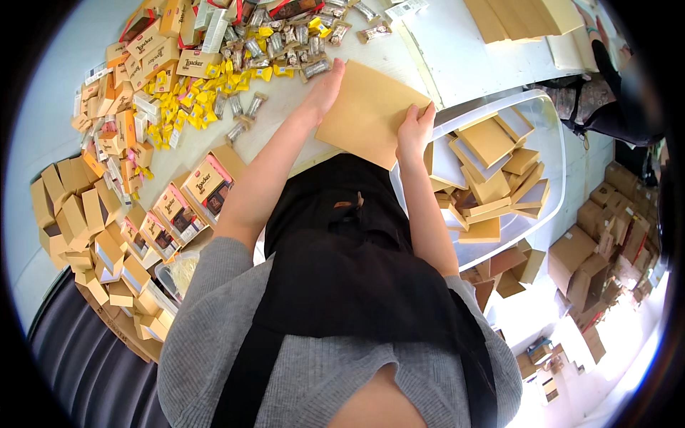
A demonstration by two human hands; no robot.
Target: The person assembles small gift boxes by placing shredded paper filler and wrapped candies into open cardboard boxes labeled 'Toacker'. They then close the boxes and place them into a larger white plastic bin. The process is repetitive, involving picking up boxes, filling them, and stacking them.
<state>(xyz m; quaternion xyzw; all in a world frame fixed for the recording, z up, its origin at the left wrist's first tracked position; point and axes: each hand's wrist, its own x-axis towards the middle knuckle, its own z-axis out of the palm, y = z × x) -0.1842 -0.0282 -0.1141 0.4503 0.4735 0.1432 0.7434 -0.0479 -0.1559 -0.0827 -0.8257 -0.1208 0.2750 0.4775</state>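
Observation:
A flat, tan rectangular cardboard piece is held at the table's near edge, in front of my black apron. Whether it is a single sheet or the face of a shallow box, I cannot tell. My left hand lies along its left edge, the fingers reaching to the upper left corner and partly hidden. On the right edge, my right hand grips it with the thumb on top and the fingers curled beneath. Small wrapped bars lie on the table just beyond my left hand.
A clear plastic bin of tan boxes stands at my right. Yellow-wrapped sweets and tan cartons cover the table's left. Filled boxes stand near my left elbow, beside stacked open boxes. Another person's arm shows far right.

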